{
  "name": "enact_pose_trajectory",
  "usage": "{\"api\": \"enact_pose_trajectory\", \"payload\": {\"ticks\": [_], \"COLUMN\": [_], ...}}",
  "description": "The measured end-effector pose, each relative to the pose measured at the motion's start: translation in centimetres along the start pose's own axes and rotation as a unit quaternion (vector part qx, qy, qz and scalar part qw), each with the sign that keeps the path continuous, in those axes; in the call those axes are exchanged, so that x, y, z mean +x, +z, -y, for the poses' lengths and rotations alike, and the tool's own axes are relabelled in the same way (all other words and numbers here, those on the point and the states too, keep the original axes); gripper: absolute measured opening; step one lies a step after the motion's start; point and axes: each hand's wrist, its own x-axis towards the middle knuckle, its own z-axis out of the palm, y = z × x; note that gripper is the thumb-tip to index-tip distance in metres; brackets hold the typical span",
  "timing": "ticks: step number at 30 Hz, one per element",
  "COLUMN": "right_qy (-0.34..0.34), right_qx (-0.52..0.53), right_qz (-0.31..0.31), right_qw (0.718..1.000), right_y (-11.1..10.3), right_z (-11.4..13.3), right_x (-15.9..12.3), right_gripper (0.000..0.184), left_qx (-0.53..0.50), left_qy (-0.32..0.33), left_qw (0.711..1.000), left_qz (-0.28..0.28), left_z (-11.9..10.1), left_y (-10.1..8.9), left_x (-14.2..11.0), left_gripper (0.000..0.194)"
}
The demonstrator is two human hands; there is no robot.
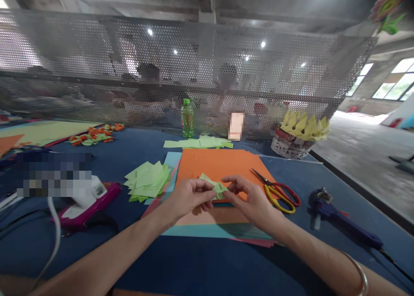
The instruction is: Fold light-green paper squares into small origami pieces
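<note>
Between my two hands is a small piece of folded light-green paper [220, 190], held over a stack of orange sheets [223, 160]. My left hand [192, 196] pinches its left side between thumb and fingers. At its right side, my right hand [247, 197] grips the edge with thumb and forefinger. Pink, peach and light-blue sheets [213, 230] stick out from under the orange ones. Scissors [278, 191] with one red and one yellow handle lie just right of my right hand, partly on the stack. A loose pile of light-green paper squares [148, 179] sits left of my left hand.
Light-green strips [199, 142] and a green bottle [186, 118] stand at the back before a perforated metal screen [181, 63]. At right are a basket with yellow paper points [293, 141] and a blue glue gun [346, 222]. A magenta power strip [90, 207] with cables lies left.
</note>
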Motion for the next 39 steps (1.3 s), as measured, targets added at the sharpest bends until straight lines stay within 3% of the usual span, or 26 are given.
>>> {"api": "enact_pose_trajectory", "payload": {"ticks": [14, 23, 29, 39], "right_qy": [0.011, 0.017, 0.020, 0.005], "right_qx": [0.035, 0.028, 0.045, 0.074], "right_qz": [0.001, -0.009, 0.019, 0.004], "right_qw": [0.999, 0.999, 0.999, 0.997], "right_y": [0.02, 0.11, 0.18, -0.04], "right_z": [-0.07, 0.19, 0.30, 0.63], "right_x": [0.22, 0.09, -0.18, 0.11], "right_gripper": [0.027, 0.029, 0.029, 0.030], "left_qx": [0.001, -0.007, 0.008, 0.038], "left_qy": [-0.005, -0.006, -0.015, 0.039], "left_qw": [1.000, 1.000, 0.999, 0.998], "left_qz": [-0.018, 0.021, 0.032, -0.001], "left_z": [-0.31, -0.18, 0.05, -0.12], "left_y": [-0.20, 0.06, 0.08, 0.34], "left_x": [-0.07, -0.10, -0.13, -0.53], "left_gripper": [0.032, 0.038, 0.039, 0.041]}}
